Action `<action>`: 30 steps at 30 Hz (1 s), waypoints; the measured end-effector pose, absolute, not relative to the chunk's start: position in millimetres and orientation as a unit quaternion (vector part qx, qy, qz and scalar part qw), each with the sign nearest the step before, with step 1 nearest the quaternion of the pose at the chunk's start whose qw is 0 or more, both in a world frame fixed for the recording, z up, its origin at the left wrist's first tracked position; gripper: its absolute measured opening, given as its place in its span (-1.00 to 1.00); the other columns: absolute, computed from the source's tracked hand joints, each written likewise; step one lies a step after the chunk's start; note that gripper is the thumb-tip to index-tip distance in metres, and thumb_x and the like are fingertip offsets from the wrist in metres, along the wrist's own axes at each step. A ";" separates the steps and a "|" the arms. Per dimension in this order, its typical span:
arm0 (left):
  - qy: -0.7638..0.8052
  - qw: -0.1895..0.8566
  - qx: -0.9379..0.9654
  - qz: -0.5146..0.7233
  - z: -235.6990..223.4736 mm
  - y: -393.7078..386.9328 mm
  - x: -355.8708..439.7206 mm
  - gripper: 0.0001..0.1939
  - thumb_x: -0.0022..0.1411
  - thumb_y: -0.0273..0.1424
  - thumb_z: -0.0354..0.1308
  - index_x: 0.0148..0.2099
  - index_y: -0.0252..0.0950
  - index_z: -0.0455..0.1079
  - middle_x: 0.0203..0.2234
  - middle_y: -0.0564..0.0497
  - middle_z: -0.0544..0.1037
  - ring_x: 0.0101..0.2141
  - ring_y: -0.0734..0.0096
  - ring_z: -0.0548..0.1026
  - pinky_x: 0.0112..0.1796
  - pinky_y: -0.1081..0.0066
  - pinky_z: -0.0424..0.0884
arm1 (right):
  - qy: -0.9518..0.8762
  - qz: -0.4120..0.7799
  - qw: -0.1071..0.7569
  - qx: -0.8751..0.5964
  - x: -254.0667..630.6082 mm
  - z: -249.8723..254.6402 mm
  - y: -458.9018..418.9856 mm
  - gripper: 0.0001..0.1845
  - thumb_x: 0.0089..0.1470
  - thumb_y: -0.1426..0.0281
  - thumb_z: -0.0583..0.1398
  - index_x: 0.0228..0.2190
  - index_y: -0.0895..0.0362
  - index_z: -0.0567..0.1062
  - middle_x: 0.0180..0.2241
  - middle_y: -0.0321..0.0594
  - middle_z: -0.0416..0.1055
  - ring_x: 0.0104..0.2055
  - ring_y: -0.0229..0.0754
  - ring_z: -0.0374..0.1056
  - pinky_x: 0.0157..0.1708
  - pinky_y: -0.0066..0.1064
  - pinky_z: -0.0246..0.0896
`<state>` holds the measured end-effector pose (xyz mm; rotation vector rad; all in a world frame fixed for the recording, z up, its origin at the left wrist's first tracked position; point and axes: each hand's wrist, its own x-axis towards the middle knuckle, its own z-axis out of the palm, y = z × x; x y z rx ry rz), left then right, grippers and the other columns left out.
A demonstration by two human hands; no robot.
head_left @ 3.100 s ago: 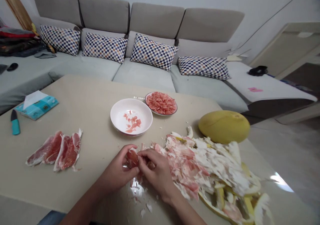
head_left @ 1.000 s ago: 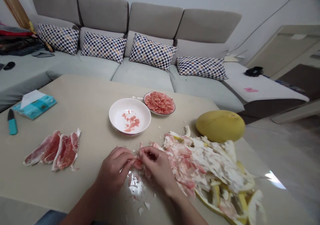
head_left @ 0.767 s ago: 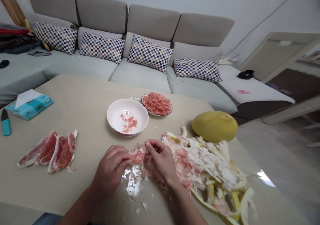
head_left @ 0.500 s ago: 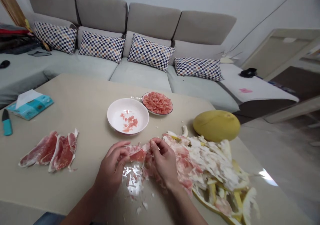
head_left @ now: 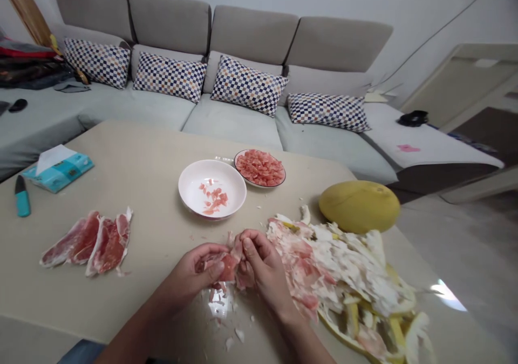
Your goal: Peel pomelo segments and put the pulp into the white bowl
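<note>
pink pomelo segment [head_left: 229, 269] rests between two bare hands over a beige table [head_left: 141, 159]. the left hand [head_left: 190, 272] curls around it, thumb clamped on the flesh; the right hand [head_left: 267, 264] has thumb and forefinger pressed together on pale membrane [head_left: 238, 251] at the segment's right end. partly hidden by the left hand, the segment's long axis runs roughly side to side as far as it shows, its exposed end pointing toward the right hand.

beyond the hands, a white bowl [head_left: 191, 184] holds loose pulp bits [head_left: 217, 197], just beside a dark-rimmed plate [head_left: 247, 180] heaped with pulp [head_left: 261, 168]. at left, more pomelo segments [head_left: 107, 245] lie slanted, far ends leaning right, well apart from a teal-handled knife [head_left: 23, 202], blade pointing away, and a tissue pack [head_left: 65, 170]. at right, peelings [head_left: 343, 261] pile up beside a yellow pomelo [head_left: 358, 207] lying lengthwise from side to side.
</note>
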<state>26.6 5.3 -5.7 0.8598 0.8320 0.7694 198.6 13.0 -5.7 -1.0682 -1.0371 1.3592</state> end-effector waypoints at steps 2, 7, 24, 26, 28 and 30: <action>0.368 0.764 0.383 0.367 -6.1 5.2 26.3 -0.60 0.16 -0.19 0.28 -0.03 -0.31 0.42 -0.25 -0.07 0.54 -0.26 0.34 0.50 -0.24 0.41 0.40 | -0.424 0.582 0.534 -0.443 198.1 -7.3 11.1 -0.72 0.16 0.14 0.22 -0.36 0.09 0.37 -0.59 -0.44 0.25 -0.72 -0.44 0.03 -0.75 -0.59 -0.04; 0.320 0.784 0.370 0.382 -6.0 6.8 24.1 -0.66 0.16 -0.25 0.29 -0.06 -0.30 0.43 -0.28 -0.05 0.54 -0.28 0.38 0.49 -0.22 0.43 0.35 | -0.401 0.633 0.530 -0.396 198.0 -6.6 6.3 -0.69 0.16 0.15 0.24 -0.41 0.12 0.35 -0.62 -0.47 0.15 -0.69 -0.45 0.03 -0.70 -0.60 -0.04; 0.314 0.775 0.340 0.432 -0.4 10.4 17.3 -0.67 0.20 -0.11 0.19 -0.32 -0.31 0.39 -0.61 0.11 0.38 -0.56 0.54 0.32 -0.32 0.44 0.33 | -0.290 0.699 0.581 -0.299 208.8 8.4 13.7 -0.79 0.13 0.31 0.30 -0.41 0.13 0.38 -0.57 -0.42 0.21 -0.58 -0.41 0.13 -0.55 -0.58 0.12; 0.347 0.749 0.352 0.441 -4.8 11.1 17.0 -0.62 0.30 -0.09 0.03 -0.31 -0.30 0.42 -0.69 0.14 0.33 -0.60 0.54 0.28 -0.26 0.39 0.36 | -0.294 0.708 0.564 -0.307 206.2 7.6 12.5 -0.77 0.13 0.27 0.29 -0.40 0.12 0.37 -0.58 -0.42 0.21 -0.59 -0.39 0.16 -0.59 -0.58 0.10; 0.388 0.723 0.377 0.429 -8.7 10.8 19.5 -0.61 0.32 -0.09 0.00 -0.23 -0.31 0.45 -0.76 0.19 0.23 -0.65 0.54 0.23 -0.31 0.41 0.38 | -0.304 0.719 0.537 -0.321 203.1 7.4 10.9 -0.74 0.12 0.22 0.28 -0.40 0.11 0.37 -0.60 -0.43 0.20 -0.59 -0.36 0.20 -0.64 -0.59 0.07; 0.424 0.699 0.407 0.408 -10.8 9.7 23.7 -0.60 0.21 -0.09 0.17 -0.06 -0.28 0.42 -0.66 0.19 0.32 -0.66 0.58 0.24 -0.48 0.50 0.32 | -0.327 0.718 0.515 -0.335 200.2 7.3 9.5 -0.69 0.11 0.17 0.29 -0.42 0.12 0.37 -0.61 -0.42 0.21 -0.60 -0.35 0.22 -0.67 -0.59 0.04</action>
